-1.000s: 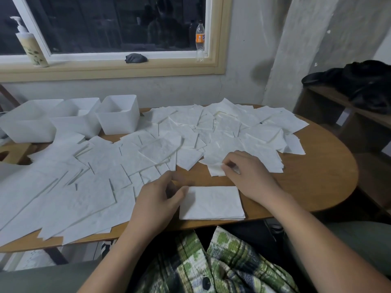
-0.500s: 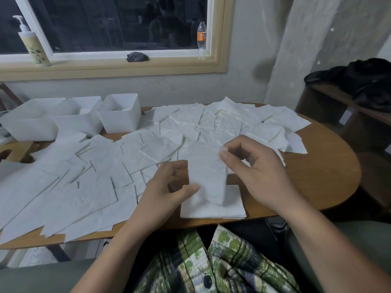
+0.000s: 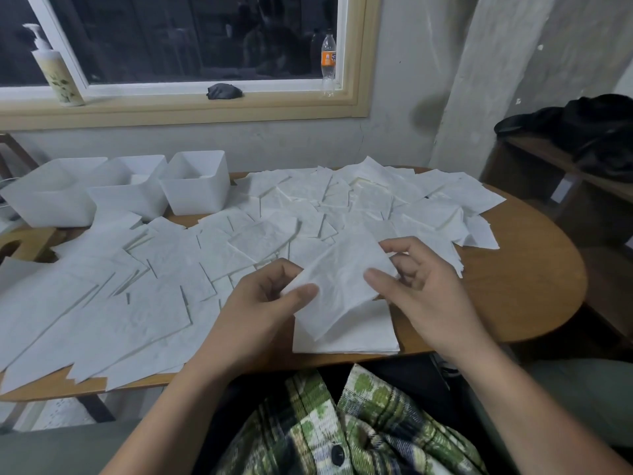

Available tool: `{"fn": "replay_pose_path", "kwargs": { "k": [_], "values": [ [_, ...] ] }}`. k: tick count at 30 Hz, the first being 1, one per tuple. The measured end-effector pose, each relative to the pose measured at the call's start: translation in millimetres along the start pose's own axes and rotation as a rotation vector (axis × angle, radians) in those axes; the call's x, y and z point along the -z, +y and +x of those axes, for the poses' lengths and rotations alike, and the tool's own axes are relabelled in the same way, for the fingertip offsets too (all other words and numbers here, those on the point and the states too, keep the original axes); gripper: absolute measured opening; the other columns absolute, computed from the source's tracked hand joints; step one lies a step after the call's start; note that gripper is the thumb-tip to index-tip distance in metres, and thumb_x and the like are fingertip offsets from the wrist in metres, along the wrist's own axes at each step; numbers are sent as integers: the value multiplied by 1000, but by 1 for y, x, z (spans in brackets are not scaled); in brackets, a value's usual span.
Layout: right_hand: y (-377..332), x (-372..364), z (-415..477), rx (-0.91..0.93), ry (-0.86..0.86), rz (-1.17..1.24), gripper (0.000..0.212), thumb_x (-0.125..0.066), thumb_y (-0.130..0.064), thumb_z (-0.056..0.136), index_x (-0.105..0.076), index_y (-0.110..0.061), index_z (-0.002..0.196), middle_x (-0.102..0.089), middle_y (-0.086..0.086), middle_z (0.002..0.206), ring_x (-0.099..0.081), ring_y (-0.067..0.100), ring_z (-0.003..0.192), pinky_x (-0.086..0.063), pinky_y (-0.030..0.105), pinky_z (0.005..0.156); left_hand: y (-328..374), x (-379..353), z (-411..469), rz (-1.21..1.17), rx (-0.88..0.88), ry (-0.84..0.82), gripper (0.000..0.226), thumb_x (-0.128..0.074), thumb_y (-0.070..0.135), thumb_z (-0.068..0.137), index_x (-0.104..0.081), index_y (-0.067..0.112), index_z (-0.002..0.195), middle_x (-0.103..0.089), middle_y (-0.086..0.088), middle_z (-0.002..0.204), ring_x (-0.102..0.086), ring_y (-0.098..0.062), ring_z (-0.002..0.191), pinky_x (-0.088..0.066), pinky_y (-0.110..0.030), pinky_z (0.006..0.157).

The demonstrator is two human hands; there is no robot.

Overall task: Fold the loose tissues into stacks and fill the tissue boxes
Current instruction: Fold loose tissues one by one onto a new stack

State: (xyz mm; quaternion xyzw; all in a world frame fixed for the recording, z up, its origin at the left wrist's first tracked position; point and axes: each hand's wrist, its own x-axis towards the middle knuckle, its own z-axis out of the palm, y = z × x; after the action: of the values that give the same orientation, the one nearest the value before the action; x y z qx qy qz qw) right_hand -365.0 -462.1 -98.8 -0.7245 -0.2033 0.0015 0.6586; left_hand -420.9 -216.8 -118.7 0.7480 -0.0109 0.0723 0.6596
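A single white tissue (image 3: 339, 286) is held tilted just above the table, between both hands. My left hand (image 3: 263, 306) pinches its left corner with thumb and fingers. My right hand (image 3: 421, 289) grips its right edge. Under it, at the table's front edge, lies a flat stack of folded tissues (image 3: 359, 334). Many loose tissues (image 3: 144, 279) cover the left and middle of the wooden table (image 3: 520, 286). Three white open tissue boxes (image 3: 197, 186) stand in a row at the back left.
A lotion pump bottle (image 3: 56, 68), a dark cloth (image 3: 223, 91) and an orange-labelled bottle (image 3: 328, 61) sit on the window sill. A dark garment (image 3: 582, 132) lies on a shelf at the right. Bare wood shows at the table's right end.
My right hand picked a tissue off the pile and lifted it toward me; my left hand rose from the table and took its left corner. The tissue now hangs tilted over the stack.
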Motion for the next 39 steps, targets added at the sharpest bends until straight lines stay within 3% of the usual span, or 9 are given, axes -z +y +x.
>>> {"fn": "replay_pose_path", "kwargs": {
  "k": [3, 5, 9, 14, 16, 23, 30, 34, 39],
  "values": [
    [4, 1, -2, -33, -18, -62, 19, -76, -16, 97, -69, -18, 114, -81, -1, 90, -76, 22, 83, -56, 32, 75, 1, 1, 1, 39, 16, -12, 15, -79, 25, 99, -76, 11, 102, -80, -9, 102, -75, -39, 98, -56, -56, 98],
    [9, 7, -4, -66, -37, -73, 7, -74, -16, 99, -68, -17, 103, -71, -10, 69, -65, 9, 65, -48, 22, 65, 1, 2, 2, 47, 45, -21, 14, -79, 27, 98, -77, 14, 103, -81, -7, 105, -77, -34, 99, -58, -59, 100],
    [21, 17, -8, -161, -76, -191, 16, -76, -26, 99, -69, -12, 100, -66, 23, 77, -51, 18, 64, -38, 31, 67, -2, 0, 3, 132, 98, -20, 6, -79, 25, 98, -79, 19, 99, -82, 0, 98, -79, -17, 93, -59, -38, 88],
    [33, 20, -13, -250, -97, -270, 16, -79, -11, 95, -67, -10, 105, -64, 4, 62, -63, 16, 53, -52, 30, 60, -16, -1, 9, 470, 39, 26, 11, -82, 41, 93, -74, 33, 95, -68, 16, 70, -63, -1, 66, -44, -19, 61],
    [36, 20, -13, -258, -104, -331, 22, -81, -14, 93, -66, -18, 108, -67, 7, 66, -68, 23, 54, -56, 39, 65, -21, -2, 12, 538, 8, 48, 13, -83, 42, 91, -71, 36, 92, -59, 12, 63, -55, -2, 61, -39, -18, 57],
    [34, 16, -15, -206, -89, -518, 42, -83, -23, 90, -56, -40, 117, -70, 4, 72, -69, 13, 57, -54, 32, 67, -29, -4, 14, 645, -92, 61, 22, -82, 38, 92, -63, 50, 90, -63, 4, 74, -61, -12, 72, -39, -20, 58],
    [34, 22, -12, -145, -54, -704, 40, -82, -28, 91, -58, -41, 120, -69, -11, 76, -64, -1, 74, -43, 10, 66, -35, -6, 13, 677, -110, 123, 17, -81, 39, 89, -66, 39, 94, -63, 6, 74, -61, -11, 73, -40, -25, 57],
    [39, 23, 0, -32, -5, -768, 18, -77, -29, 95, -65, -34, 107, -63, -11, 82, -58, 1, 78, -44, 16, 64, -37, -6, 11, 685, -121, 156, 14, -80, 36, 91, -67, 33, 94, -59, 2, 71, -58, -14, 73, -41, -29, 58],
    [49, 10, 24, 146, -79, -889, 9, -72, -33, 98, -68, -28, 105, -55, -15, 101, -56, 7, 99, -53, 36, 86, -37, -3, 9, 663, -129, 159, 7, -74, 32, 95, -68, 34, 97, -61, 3, 71, -59, -14, 74, -46, -32, 62]
  ]
}}
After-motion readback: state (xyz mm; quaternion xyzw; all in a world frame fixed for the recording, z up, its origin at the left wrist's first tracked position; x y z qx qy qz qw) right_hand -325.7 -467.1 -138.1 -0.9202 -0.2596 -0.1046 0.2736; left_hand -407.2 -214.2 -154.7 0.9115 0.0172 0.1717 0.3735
